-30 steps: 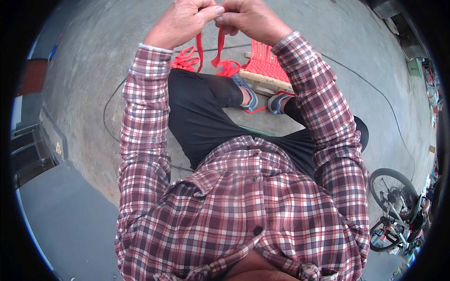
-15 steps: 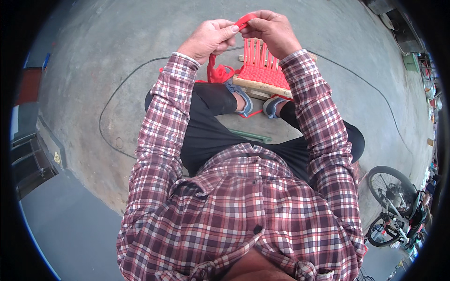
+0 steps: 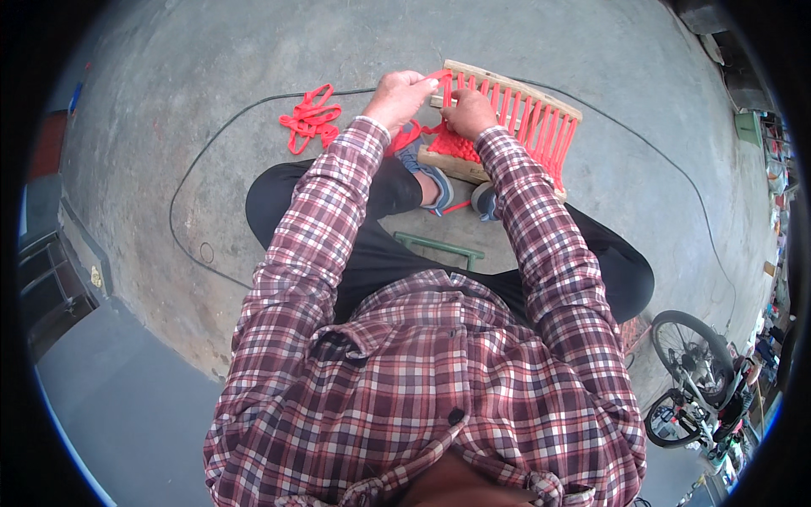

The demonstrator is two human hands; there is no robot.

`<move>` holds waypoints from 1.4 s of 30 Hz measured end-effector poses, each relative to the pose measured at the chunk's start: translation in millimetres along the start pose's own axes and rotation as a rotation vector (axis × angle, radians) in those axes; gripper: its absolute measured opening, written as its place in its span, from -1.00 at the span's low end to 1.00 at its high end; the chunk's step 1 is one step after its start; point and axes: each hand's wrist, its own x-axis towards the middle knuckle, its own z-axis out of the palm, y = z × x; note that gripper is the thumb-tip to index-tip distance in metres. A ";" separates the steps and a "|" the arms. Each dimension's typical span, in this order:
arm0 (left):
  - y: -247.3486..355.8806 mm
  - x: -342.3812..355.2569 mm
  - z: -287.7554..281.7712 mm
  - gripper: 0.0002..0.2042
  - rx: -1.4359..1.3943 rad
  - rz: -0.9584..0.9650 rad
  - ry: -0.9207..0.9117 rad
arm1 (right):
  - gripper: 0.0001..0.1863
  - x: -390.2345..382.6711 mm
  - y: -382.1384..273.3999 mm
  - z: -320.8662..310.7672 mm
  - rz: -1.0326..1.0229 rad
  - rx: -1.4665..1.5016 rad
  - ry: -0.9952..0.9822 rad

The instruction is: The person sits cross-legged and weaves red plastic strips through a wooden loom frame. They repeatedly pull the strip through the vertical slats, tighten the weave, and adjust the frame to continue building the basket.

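A small wooden frame (image 3: pixel 551 103) with a red woven seat (image 3: pixel 454 145) stands on the floor past my feet. Red strands (image 3: pixel 528 118) run in parallel from its far bar to the woven part. My left hand (image 3: pixel 397 100) is closed, pinching a flat red strap (image 3: pixel 440 74) between thumb and finger at the frame's far left corner. Over the left strands, my right hand (image 3: pixel 470 114) is closed with its fingers on the strap where it runs down; its fingertips are partly hidden. A loose tangle of the same strap (image 3: pixel 311 118) lies left of my left hand.
My shoes (image 3: pixel 438 188) rest against the near side of the frame. A green bar (image 3: pixel 439 247) is between my legs. A dark cable (image 3: pixel 182 182) curves across the concrete floor. At the right stands a bicycle (image 3: pixel 693 363), with clutter along the wall.
Both hands have come down and nearer, from holding the strap up in the air to the frame's left end. More of the frame and the loose strap now shows.
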 end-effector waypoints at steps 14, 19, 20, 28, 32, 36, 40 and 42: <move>-57.8 -8.5 10.5 -0.79 0.498 -0.012 -0.055 | -0.89 -27.5 -7.5 11.5 0.374 0.666 -0.298; -52.8 -11.5 2.8 -0.79 0.659 0.003 -0.129 | -0.88 -30.8 -9.2 7.7 0.328 0.790 -0.303; -52.3 -12.4 2.9 -0.79 0.640 0.010 -0.141 | -0.85 -29.7 -8.4 8.1 0.354 0.774 -0.316; -66.5 -11.0 -0.7 -0.81 0.468 -0.028 -0.165 | -0.64 -28.2 -3.3 19.9 -0.062 0.215 -0.036; -68.5 -8.7 0.0 -0.79 0.428 -0.031 -0.096 | -0.68 -23.2 -6.0 12.3 -0.045 0.155 -0.137; -57.7 -5.0 10.1 -0.78 0.608 0.561 0.238 | -0.78 -17.6 -7.6 -3.9 0.144 0.426 -0.072; -46.6 -6.1 17.9 -0.79 0.470 0.350 0.046 | -0.86 -16.1 -9.1 -11.2 0.269 0.875 -0.118; -43.0 -6.3 18.1 -0.80 0.426 0.266 0.038 | -0.86 -15.5 -6.9 -10.9 0.226 0.868 -0.079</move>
